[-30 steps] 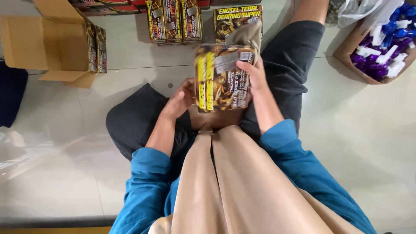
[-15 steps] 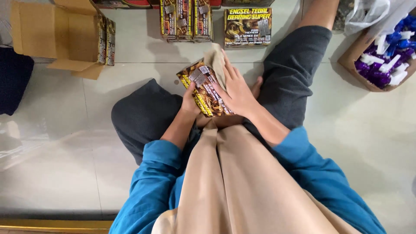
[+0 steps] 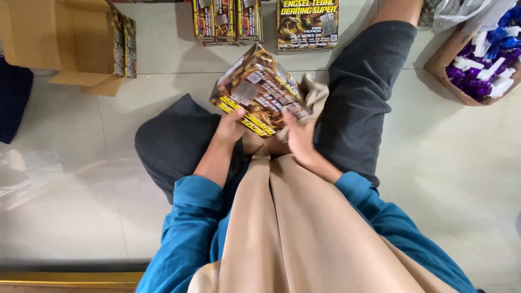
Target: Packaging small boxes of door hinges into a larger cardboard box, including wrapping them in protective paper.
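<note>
Seen from above, a seated person held a brown and yellow printed box (image 3: 259, 90) tilted over the lap. The left hand (image 3: 230, 126) gripped its lower edge at seven o'clock; the right hand (image 3: 300, 135) grasped it at five o'clock together with a beige cloth (image 3: 313, 93). An open cardboard carton (image 3: 65, 40) sat at ten o'clock.
</note>
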